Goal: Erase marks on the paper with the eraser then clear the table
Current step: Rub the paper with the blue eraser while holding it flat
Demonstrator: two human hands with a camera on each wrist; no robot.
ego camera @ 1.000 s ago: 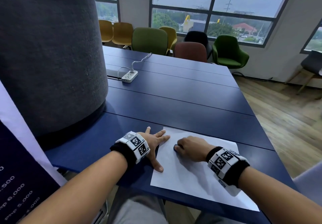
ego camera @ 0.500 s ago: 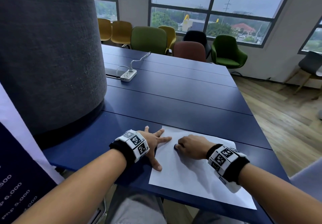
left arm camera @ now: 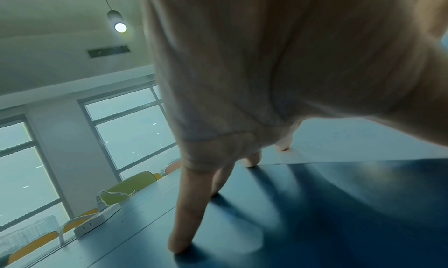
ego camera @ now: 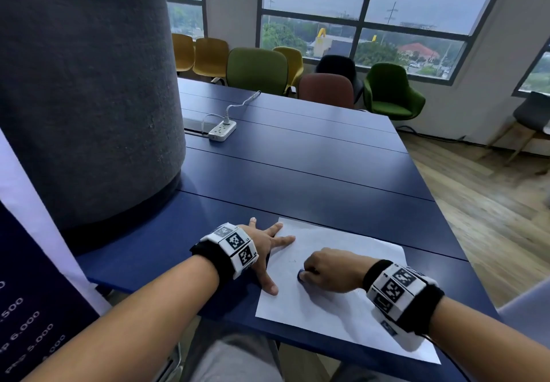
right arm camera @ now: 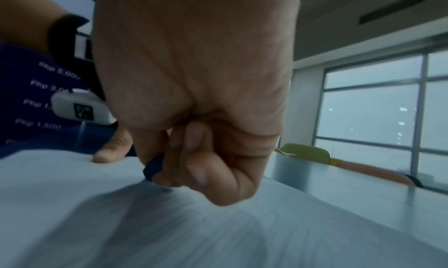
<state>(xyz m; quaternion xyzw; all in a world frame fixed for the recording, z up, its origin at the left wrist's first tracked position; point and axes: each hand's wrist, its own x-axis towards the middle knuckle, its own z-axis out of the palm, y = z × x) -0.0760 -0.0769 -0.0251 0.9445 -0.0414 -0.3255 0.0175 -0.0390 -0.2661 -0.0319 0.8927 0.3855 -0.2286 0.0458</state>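
- Head view: a white paper (ego camera: 336, 286) lies at the near edge of the blue table (ego camera: 312, 173), one corner hanging past the edge toward the person.
- Left hand (ego camera: 262, 247) lies flat, fingers spread and straight; thumb and two fingers press the paper's left margin, the others rest on bare table. It holds nothing.
- Right hand (ego camera: 327, 268) is curled into a loose fist on the middle of the sheet, pinching a dark blue eraser (ego camera: 300, 275); only its tip shows past the fingertips here.
- Faint marks (ego camera: 293, 261) sit on the paper just left of the eraser, too small to read.
- Right wrist view adds: the eraser (right arm camera: 154, 167) is held between thumb and curled fingers, its lower end down at the sheet; the paper surface is blurred. The left thumb (right arm camera: 114, 149) shows behind, touching the paper.
- Left wrist view adds: the fingertips (left arm camera: 179, 243) plant on the table, two further ones on the paper's edge (left arm camera: 339, 147).
- Far back: a white power strip (ego camera: 221, 130) with cable, a grey felt column (ego camera: 83, 99) on the left, chairs (ego camera: 256, 70) under the windows.
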